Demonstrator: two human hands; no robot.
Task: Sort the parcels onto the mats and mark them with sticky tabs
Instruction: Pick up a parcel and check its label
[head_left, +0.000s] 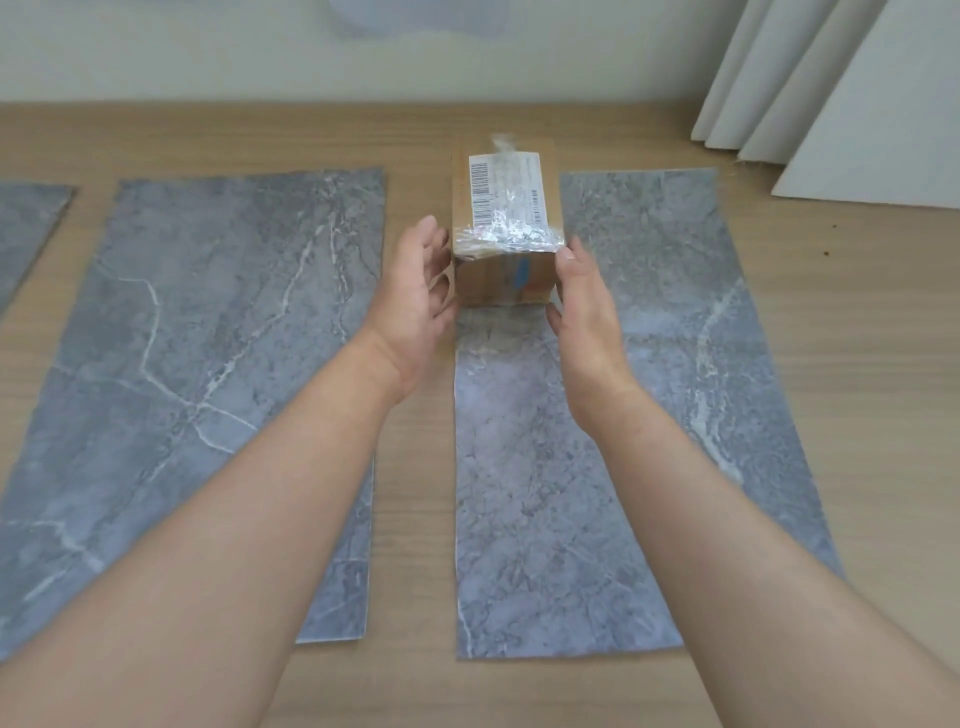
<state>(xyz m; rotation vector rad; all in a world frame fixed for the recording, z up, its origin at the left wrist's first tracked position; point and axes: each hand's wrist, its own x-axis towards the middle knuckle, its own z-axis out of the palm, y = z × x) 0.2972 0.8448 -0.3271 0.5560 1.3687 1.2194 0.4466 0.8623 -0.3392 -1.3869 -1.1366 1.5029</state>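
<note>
A small brown cardboard parcel (501, 228) with a white barcode label and shiny clear tape sits at the far end of the right grey marble mat (649, 364). My left hand (415, 306) is at its left side and my right hand (584, 306) at its right side. On both hands the fingers are relaxed and nearly straight, at or just off the box's sides. A larger marble mat (208, 338) lies to the left, bare. No sticky tabs are in view.
A third marble mat (26, 228) shows partly at the far left edge. All mats lie on a wooden floor (415, 493). A pale wall runs along the back and white curtains (831, 93) hang at the back right.
</note>
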